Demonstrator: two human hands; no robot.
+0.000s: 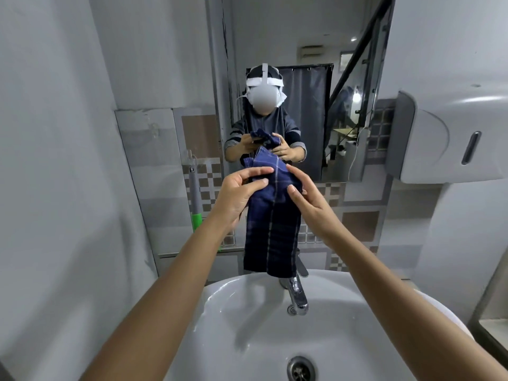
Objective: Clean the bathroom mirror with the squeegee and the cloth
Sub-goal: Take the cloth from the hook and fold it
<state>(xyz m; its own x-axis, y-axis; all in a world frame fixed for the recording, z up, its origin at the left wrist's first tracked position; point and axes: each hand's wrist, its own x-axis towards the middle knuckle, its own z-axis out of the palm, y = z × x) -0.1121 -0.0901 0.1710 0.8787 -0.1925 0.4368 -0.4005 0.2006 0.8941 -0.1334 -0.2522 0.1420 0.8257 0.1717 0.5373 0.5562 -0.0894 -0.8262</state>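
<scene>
Cloth (275,221), dark blue check, hangs lengthwise over the tap (297,296) at the sink's (220,294) back edge, below the mirror (302,45). Left hand (237,198) pinches its upper left edge; right hand (312,204) pinches the upper right. Squeegee (195,193) hangs on the left wall.

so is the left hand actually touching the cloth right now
Touching. The head view shows the left hand pinching the upper edge of the cloth between thumb and fingers.
</scene>
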